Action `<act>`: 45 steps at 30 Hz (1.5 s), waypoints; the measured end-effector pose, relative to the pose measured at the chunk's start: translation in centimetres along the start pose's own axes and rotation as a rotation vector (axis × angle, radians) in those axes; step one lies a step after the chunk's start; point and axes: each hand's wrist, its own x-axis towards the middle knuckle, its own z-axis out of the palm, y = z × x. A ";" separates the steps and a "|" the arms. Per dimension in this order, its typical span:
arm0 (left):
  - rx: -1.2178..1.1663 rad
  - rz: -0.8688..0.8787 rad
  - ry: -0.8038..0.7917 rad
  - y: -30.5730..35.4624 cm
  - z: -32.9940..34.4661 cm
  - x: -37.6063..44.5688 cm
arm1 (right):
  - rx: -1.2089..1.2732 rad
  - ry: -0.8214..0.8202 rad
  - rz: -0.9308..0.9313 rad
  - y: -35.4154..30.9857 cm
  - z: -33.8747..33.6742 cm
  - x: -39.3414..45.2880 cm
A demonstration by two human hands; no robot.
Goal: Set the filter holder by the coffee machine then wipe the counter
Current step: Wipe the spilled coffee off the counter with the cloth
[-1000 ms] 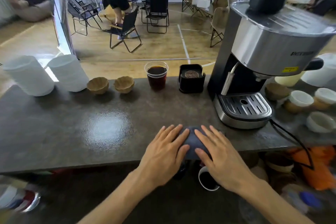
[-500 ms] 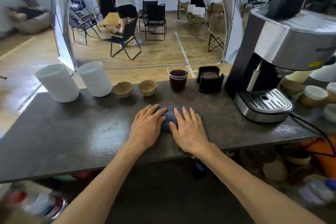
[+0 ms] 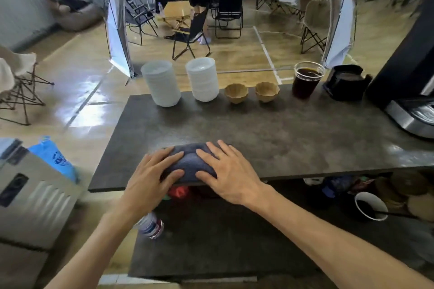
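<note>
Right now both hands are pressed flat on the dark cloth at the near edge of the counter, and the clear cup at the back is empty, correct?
Not quite. In the head view the left hand and right hand do press flat on the dark cloth at the near edge of the counter, but the clear cup is not empty: it holds dark liquid.

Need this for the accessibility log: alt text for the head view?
Left hand and right hand press flat on a dark blue cloth at the near edge of a dark counter. Along the far edge: white cup stacks, a coffee cup, the coffee machine.
</note>
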 end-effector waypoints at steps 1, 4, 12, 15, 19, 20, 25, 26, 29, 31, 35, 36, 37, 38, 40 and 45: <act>0.005 0.007 -0.006 -0.7 -0.3 0.3 | -0.019 -0.014 -0.004 0.4 -0.1 0.4; 0.033 -0.030 0.027 -2.8 -0.8 4.1 | -0.032 -0.078 0.038 -0.1 0.2 5.8; 0.075 -0.096 0.111 -1.9 -1.0 -2.4 | 0.072 -0.045 -0.041 -3.7 1.3 2.7; 0.108 -0.127 0.113 -2.0 -0.3 -4.5 | 0.049 -0.074 -0.084 -3.8 1.6 1.9; 0.192 -0.265 0.127 -3.5 -1.1 0.3 | 0.026 -0.100 -0.072 -4.4 1.7 7.7; 0.220 -0.294 0.125 -4.2 -1.3 1.7 | 0.023 -0.096 -0.061 -4.5 2.0 9.2; 0.189 -0.324 0.104 -7.8 -2.4 5.9 | -0.008 -0.106 -0.055 -4.9 2.5 15.2; 0.163 -0.309 0.094 -8.3 -2.5 6.3 | 0.001 -0.103 -0.055 -4.8 2.4 15.6; 0.127 -0.215 0.086 -9.3 -3.0 6.4 | 0.039 -0.078 -0.057 -4.7 2.1 15.6; 0.150 -0.132 0.070 -9.3 -3.4 5.4 | 0.062 -0.073 -0.057 -4.6 1.6 14.5; 0.107 0.028 -0.039 -9.2 -5.4 4.3 | 0.120 -0.120 -0.048 -4.4 0.3 10.7; 0.029 0.048 -0.066 -9.2 -6.2 5.0 | 0.178 -0.116 -0.020 -4.4 -0.2 10.4; -0.103 0.039 -0.074 -9.3 -6.8 6.1 | 0.275 -0.091 0.039 -4.4 -0.8 10.7; -0.275 -0.015 -0.057 -9.5 -7.4 7.7 | 0.398 -0.042 0.126 -4.5 -1.5 11.8; -0.629 -0.231 0.040 -10.6 -7.8 12.0 | 0.743 0.084 0.326 -4.8 -3.3 15.1; -1.218 -0.555 0.032 -11.3 -6.5 20.4 | 1.287 0.240 0.498 -5.7 -4.4 22.6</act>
